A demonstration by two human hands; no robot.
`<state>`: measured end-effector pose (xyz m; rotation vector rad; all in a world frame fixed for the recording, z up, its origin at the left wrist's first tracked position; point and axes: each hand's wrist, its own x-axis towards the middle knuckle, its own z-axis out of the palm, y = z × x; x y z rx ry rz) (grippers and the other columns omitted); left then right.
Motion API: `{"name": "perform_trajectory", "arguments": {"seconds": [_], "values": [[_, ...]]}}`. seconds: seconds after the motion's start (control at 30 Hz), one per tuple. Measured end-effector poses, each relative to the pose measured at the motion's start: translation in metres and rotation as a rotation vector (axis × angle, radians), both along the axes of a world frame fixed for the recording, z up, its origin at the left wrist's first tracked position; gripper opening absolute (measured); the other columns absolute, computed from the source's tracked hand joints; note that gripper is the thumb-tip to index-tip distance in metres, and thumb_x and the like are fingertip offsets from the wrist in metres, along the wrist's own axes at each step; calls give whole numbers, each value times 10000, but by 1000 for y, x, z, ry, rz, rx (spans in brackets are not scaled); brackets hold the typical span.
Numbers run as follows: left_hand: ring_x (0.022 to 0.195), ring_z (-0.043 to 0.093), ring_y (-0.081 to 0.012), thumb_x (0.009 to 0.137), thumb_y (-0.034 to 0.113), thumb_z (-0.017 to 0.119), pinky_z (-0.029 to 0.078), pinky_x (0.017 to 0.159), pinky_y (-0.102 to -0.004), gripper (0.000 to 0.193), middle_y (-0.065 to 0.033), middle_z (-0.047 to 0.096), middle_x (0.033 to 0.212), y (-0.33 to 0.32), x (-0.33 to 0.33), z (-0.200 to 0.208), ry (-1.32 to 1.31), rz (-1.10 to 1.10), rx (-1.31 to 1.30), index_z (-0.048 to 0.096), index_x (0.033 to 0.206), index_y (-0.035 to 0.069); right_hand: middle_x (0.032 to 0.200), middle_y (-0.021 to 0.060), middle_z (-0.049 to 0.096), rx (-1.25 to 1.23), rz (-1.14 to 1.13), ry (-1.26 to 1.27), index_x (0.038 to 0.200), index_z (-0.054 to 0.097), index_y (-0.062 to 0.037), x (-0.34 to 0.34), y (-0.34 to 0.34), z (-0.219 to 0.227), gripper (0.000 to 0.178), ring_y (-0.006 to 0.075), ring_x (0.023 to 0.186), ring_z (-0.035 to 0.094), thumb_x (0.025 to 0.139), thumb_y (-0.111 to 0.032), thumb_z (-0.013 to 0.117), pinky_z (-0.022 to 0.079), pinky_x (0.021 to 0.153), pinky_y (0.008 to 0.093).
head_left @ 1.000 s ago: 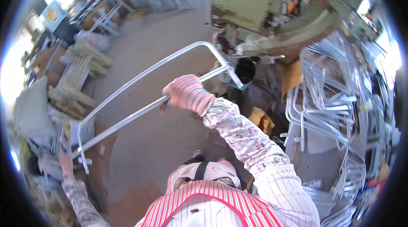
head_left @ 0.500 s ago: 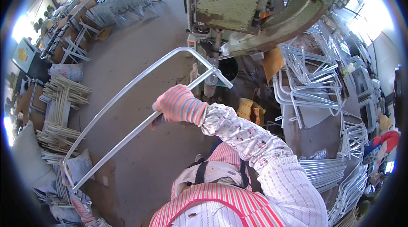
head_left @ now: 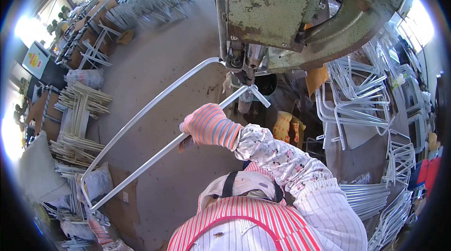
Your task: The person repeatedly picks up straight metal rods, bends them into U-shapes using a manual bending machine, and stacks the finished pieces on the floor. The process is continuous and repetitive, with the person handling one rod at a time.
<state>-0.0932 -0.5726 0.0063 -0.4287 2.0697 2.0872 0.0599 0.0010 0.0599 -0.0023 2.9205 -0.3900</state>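
Observation:
A bent silver metal tube frame stretches across the middle, from the lower left up to a green press. My right hand, in an orange-and-blue striped glove, is closed round its nearer straight tube. Beyond that hand, the frame's crossed tube joint sits at the press's upright metal tool, on or just beside the post below it. My left hand, in a matching glove, is at the frame's lower-left bend and appears to grip it; its fingers are small and partly hidden.
Bent metal tube frames are heaped on the right, with straight tubes nearer. On the left stand stacked tube frames and a pale sack. A yellow bag lies below the press.
The frame's joint has come in under the press tool, and its far bend now passes behind the tool. Both hands keep their places on the frame. The whole view has shifted slightly.

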Motion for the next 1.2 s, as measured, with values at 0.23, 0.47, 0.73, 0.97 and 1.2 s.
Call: {"name": "perform_trajectory", "arguments": {"seconds": [0.23, 0.47, 0.73, 0.97, 1.2], "values": [[296, 310, -98, 924, 568, 462, 325, 307, -285, 527, 40, 314, 427, -5, 1, -6, 90, -31, 67, 402, 606, 151, 745, 96, 654, 58, 32, 184, 864, 686, -137, 2, 2, -19, 408, 323, 749, 657, 769, -532, 648, 518, 616, 419], [707, 541, -101, 939, 452, 497, 462, 584, -263, 508, -23, 558, 883, -42, -48, 1, 313, -377, -324, 501, 1212, 23, 790, 125, 650, -98, 35, -50, 917, 658, -80, 60, -61, 31, 471, 319, 759, 662, 807, -536, 609, 515, 630, 417], [518, 476, -56, 954, 206, 476, 438, 468, -225, 325, 31, 494, 689, 379, 84, -7, 204, -1016, 14, 575, 1201, 18, 831, 114, 610, -279, -485, -27, 1397, 406, -277, 246, -56, -20, 526, 320, 674, 626, 898, -232, 563, 513, 610, 392], [538, 515, -108, 925, 154, 529, 439, 419, -250, 203, -41, 566, 831, 540, 104, 27, 55, -1098, 412, 533, 1105, 61, 808, 148, 637, -326, -788, 334, 1356, 480, -245, 295, -8, -15, 547, 319, 695, 639, 853, -58, 590, 512, 633, 366], [481, 513, -141, 889, 140, 564, 436, 386, -286, 125, -63, 545, 708, 613, 73, -27, 294, -1239, 454, 501, 976, 76, 788, 154, 631, -256, -805, 310, 1342, 502, -221, 296, 43, 2, 501, 336, 701, 633, 872, -62, 570, 503, 629, 376]]}}
